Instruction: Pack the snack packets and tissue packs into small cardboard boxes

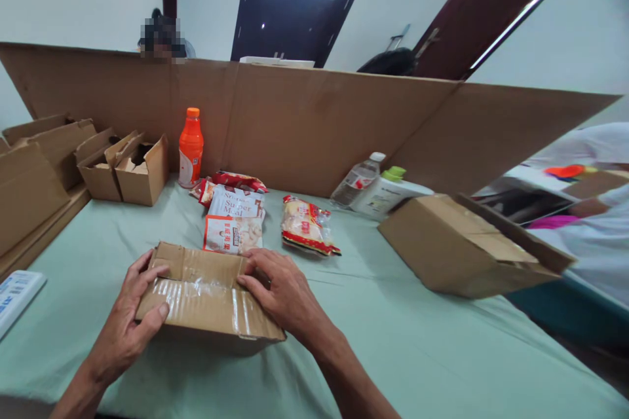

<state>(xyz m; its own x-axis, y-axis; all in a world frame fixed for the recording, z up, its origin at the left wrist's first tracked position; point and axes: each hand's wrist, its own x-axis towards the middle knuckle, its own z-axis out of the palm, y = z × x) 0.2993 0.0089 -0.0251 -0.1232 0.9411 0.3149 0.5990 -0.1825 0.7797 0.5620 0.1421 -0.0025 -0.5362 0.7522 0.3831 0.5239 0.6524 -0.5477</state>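
Note:
A small brown cardboard box [206,304] with clear tape across its top sits at the near edge of the cloth-covered table. My left hand [140,308] grips its left end, thumb on the top and fingers along the far corner. At the far right of the same box, my right hand [275,281] holds the top edge between thumb and curled fingers. Just beyond the box lie a white and orange snack packet [233,234], a pale "Super Meal" packet [236,203] and red packets [240,180]. A red and clear food bag [307,226] rests right of them.
An orange drink bottle [191,150] stands at the back. A clear bottle [358,180] and a white bottle with green cap [388,195] lean near a larger carton [452,249]. Open boxes [142,177] line the left. A cardboard panel [295,124] walls the back; a person is behind it.

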